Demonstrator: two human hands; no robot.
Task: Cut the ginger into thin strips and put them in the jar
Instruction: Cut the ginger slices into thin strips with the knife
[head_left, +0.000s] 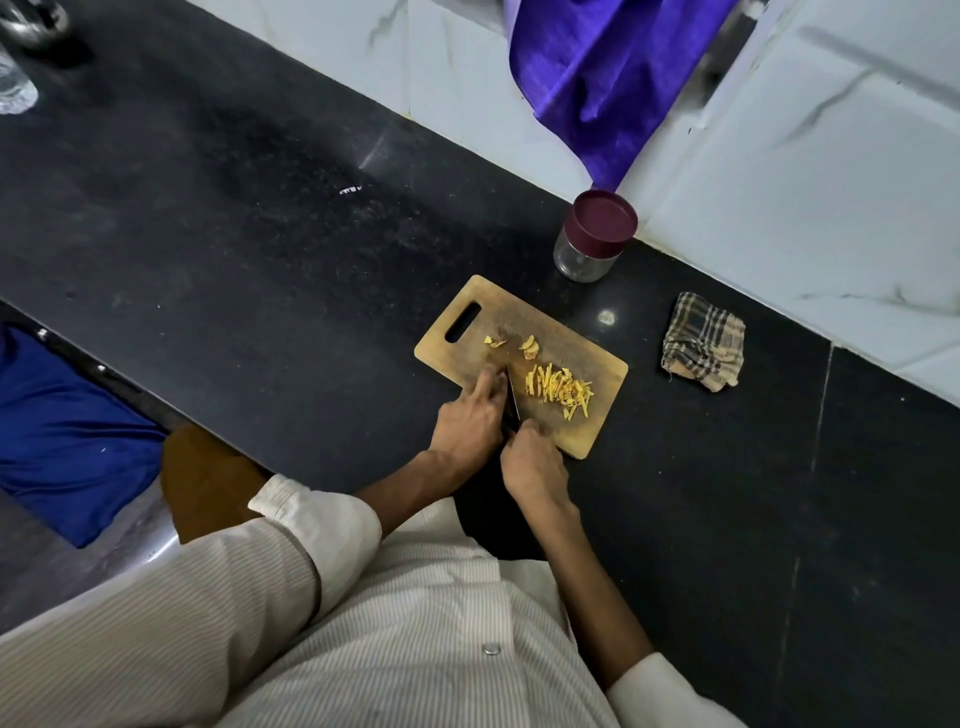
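Yellow ginger strips (560, 391) lie just right of the knife (512, 399)

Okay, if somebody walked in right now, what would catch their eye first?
Probably the bright yellow ginger strips piled on the wooden cutting board, with both hands working a knife just left of them. Next, the purple cloth hanging on the white wall above the lidded jar.

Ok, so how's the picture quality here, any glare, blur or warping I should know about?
Head view: a small glare spot on the black counter beside the cutting board; wide-angle bending slants the counter's edges; ginger strips sharp enough, the knife dark and hard to read.
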